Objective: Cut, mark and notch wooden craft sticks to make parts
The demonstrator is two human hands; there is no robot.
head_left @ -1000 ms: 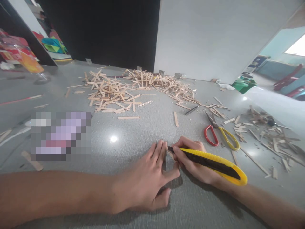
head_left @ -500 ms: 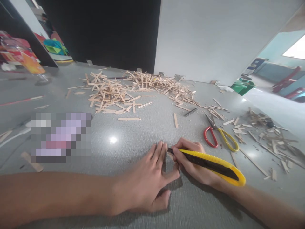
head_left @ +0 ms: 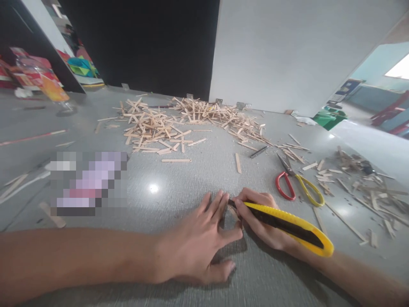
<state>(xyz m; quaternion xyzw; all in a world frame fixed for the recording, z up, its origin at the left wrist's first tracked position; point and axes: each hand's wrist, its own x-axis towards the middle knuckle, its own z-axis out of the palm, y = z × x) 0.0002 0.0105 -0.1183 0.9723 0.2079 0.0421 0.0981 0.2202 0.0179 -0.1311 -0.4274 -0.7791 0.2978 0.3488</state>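
My right hand (head_left: 258,213) is closed around a yellow and black utility knife (head_left: 290,226), its tip pointing left. The knife tip meets a small wooden craft stick (head_left: 234,210) on the tabletop. Against that stick, my left hand (head_left: 204,238) presses with its fingers stretched forward, holding it down; the thumb lies apart on the table. The stick is partly hidden by the fingers, so its full length cannot be seen. Right of my right hand lie scissors (head_left: 285,186) with one red and one yellow handle, blades pointing away.
Piles of craft sticks (head_left: 150,125) lie at the back before a black and white panel (head_left: 271,55). Cut scraps (head_left: 377,196) spread on the right. At left are a blurred-out purple object (head_left: 99,175) and a plastic bottle (head_left: 51,83). A green bin (head_left: 329,117) stands beyond the table.
The whole view has shifted slightly, so things appear a little further right and lower. Both hands keep nearly the same pose, the knife tip still at the craft stick.
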